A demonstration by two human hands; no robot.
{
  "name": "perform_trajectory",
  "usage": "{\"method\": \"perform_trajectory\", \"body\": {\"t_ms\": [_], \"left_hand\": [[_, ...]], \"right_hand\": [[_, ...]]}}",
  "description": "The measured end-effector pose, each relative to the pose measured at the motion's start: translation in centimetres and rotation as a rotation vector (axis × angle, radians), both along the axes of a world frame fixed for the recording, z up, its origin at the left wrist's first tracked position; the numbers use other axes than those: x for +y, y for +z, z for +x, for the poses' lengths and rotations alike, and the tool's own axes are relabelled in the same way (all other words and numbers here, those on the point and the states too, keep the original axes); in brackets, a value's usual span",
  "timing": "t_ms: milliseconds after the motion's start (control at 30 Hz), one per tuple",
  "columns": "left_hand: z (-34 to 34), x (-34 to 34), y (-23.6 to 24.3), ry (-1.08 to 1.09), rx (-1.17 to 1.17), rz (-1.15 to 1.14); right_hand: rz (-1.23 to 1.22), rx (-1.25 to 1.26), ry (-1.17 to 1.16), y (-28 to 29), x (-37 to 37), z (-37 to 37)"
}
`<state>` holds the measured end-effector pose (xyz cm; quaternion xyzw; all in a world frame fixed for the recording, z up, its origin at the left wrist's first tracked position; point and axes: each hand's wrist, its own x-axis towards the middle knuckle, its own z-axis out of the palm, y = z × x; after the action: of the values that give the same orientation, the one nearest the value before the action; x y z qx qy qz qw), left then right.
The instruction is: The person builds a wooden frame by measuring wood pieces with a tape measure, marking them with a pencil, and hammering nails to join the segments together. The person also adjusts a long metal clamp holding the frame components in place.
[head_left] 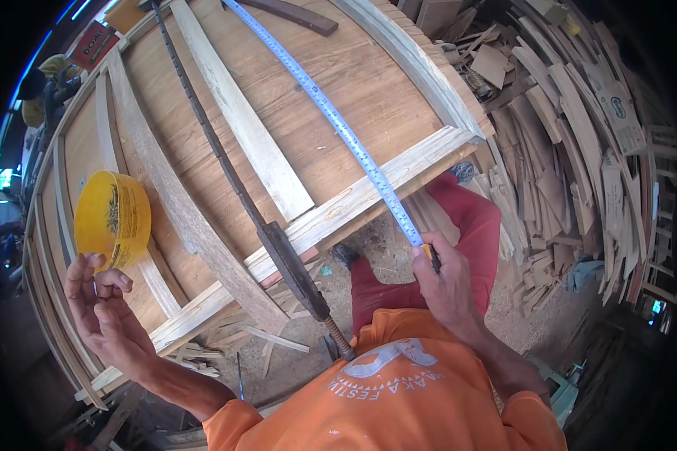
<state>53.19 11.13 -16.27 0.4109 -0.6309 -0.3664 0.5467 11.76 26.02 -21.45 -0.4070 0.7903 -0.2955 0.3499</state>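
Note:
My right hand (445, 272) grips a tape measure (429, 254) by its case, just off the near edge of a wooden panel. Its pale blue blade (335, 120) runs out over the panel's framed face (323, 188) to the far side, where its end leaves the picture. On the left, my left hand (104, 304) is raised with its fingers apart and loosely bent, holding nothing. Right by its fingertips stands a yellow plastic tub (132, 222) with several nails showing inside. Between my hands a long bar clamp (293, 270) lies across the panel, its threaded screw toward me.
Loose wooden strips (241, 120) and a wider curved board (169, 177) lie across the panel. A dark wood piece (297, 16) rests at its far side. Stacked offcuts (549, 158) rise on the right. Wood scraps (274, 338) litter the floor. A red box (92, 45) stands far left.

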Motion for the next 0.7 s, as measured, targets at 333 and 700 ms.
{"method": "perform_trajectory", "body": {"t_ms": [333, 700], "left_hand": [[-5.0, 2.1, 0.9, -0.059, -0.075, 0.106], [-28.8, 15.1, -7.0, -0.485, 0.413, 1.159]], "right_hand": [[0.025, -0.015, 0.015, 0.7, 0.0, 0.0], [0.053, -0.043, 0.089, 0.6, 0.6, -0.7]]}}
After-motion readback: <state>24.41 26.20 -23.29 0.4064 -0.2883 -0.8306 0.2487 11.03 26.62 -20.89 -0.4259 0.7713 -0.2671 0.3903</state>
